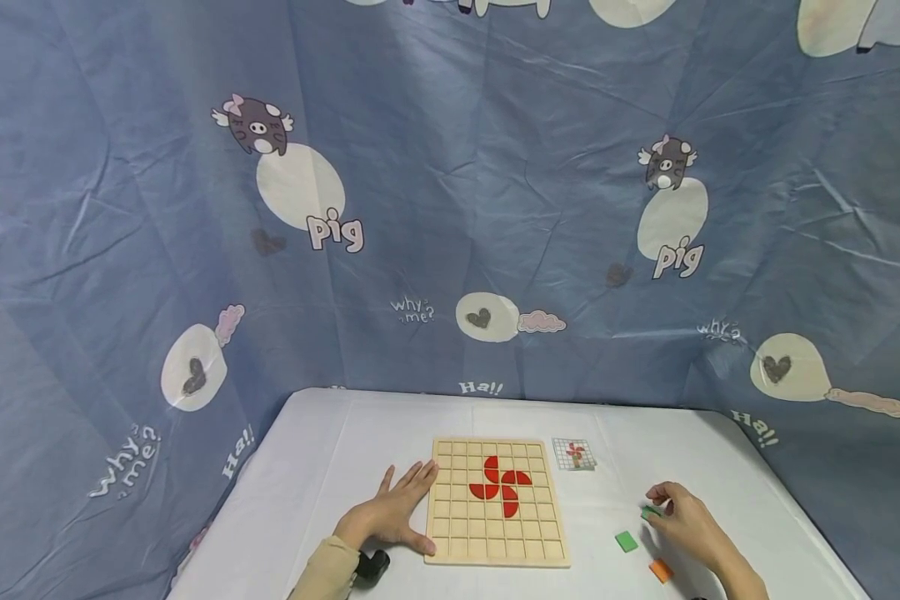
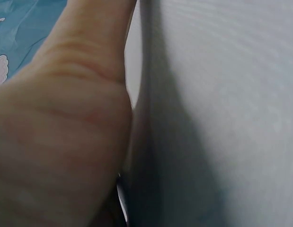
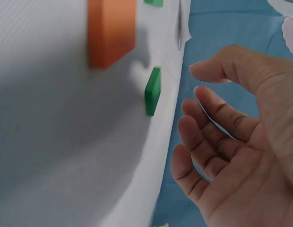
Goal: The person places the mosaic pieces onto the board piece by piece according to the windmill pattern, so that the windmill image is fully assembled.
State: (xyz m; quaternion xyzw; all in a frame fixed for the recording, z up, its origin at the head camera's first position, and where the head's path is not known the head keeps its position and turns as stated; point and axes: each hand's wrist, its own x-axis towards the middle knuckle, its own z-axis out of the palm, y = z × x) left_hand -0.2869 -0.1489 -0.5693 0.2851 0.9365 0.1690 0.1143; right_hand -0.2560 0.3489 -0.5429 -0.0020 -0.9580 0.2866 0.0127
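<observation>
My left hand (image 1: 396, 508) lies with fingers spread against the left edge of a wooden grid board (image 1: 461, 547), thumb near its lower corner. Red quarter-round pieces (image 1: 485, 491) form a pinwheel on the board. To the right, my right hand (image 1: 682, 521) hovers over a green tile (image 1: 650, 512). In the right wrist view its fingers are loosely bent, thumb apart from them, and hold nothing; that green tile (image 3: 153, 92) lies on the table below. The left wrist view shows mostly the heel of the left hand (image 2: 61, 127); its fingertips are hidden there.
Another green tile (image 1: 626, 542) and an orange block (image 1: 661, 571) lie near the right hand. A pattern card (image 1: 563, 458) showing a pinwheel sits beyond the board's right side. The white table (image 1: 390, 417) ends at a blue printed curtain (image 1: 420, 167).
</observation>
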